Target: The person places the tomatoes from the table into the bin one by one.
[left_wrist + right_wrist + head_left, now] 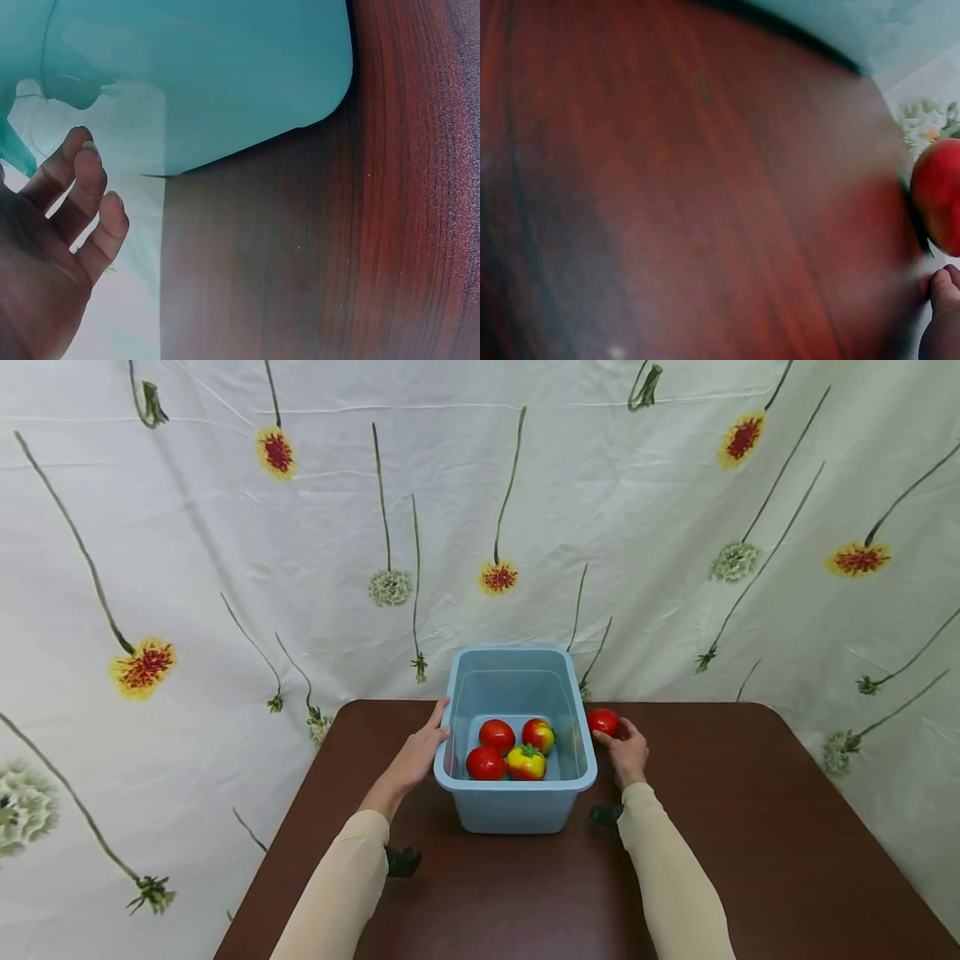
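A light blue plastic bin (pixel 516 811) stands upright on the table. Inside it lie several tomatoes: two plain red ones, a red one (pixel 496 736) among them, and two mottled red and yellow, such as the one with green leaves (pixel 527 763). My left hand (pixel 417 752) holds the bin's left rim; its bent fingers (pixel 90 184) show outside the bin wall in the left wrist view. Just right of the bin, my right hand (pixel 628 750) grips another red tomato (pixel 603 721) between thumb and fingers. Only part of that hand shows in the right wrist view.
The dark brown wooden table (pixel 720 827) has rounded back corners. Behind it hangs a white cloth (pixel 337 527) printed with flowers, close to the bin's back. Small dark wrist devices (pixel 402 862) sit under both forearms.
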`<state>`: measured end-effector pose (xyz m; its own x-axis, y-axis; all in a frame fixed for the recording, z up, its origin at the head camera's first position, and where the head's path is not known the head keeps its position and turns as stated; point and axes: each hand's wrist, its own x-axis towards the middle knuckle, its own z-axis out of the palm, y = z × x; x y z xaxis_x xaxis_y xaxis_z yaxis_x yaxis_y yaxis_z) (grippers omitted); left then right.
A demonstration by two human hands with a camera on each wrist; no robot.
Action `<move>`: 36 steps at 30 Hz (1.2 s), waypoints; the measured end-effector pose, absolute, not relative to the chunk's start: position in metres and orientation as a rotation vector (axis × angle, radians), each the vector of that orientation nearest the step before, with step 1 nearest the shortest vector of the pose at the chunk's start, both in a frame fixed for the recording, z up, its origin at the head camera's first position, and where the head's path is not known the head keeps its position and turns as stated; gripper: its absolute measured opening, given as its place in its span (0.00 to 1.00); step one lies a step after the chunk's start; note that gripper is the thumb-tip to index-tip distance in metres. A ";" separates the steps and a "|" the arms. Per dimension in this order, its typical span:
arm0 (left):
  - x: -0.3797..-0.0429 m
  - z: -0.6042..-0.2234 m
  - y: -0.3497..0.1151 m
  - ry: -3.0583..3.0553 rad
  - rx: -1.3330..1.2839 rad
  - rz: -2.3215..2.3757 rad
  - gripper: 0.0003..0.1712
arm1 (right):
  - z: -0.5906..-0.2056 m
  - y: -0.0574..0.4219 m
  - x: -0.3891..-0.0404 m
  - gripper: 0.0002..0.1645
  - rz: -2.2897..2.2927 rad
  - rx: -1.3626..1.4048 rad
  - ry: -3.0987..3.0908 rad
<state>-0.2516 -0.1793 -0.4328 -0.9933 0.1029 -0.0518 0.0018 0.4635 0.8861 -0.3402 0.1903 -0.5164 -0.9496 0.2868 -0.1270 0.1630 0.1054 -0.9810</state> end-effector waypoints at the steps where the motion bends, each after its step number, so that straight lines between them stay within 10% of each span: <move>1: -0.251 -0.432 -0.179 2.602 0.092 1.577 0.29 | -0.517 0.190 -0.341 0.46 1.993 -0.474 -2.242; 36: -0.254 -0.434 -0.179 2.573 0.179 1.609 0.30 | -0.463 0.222 -0.341 0.41 2.113 -0.362 -2.084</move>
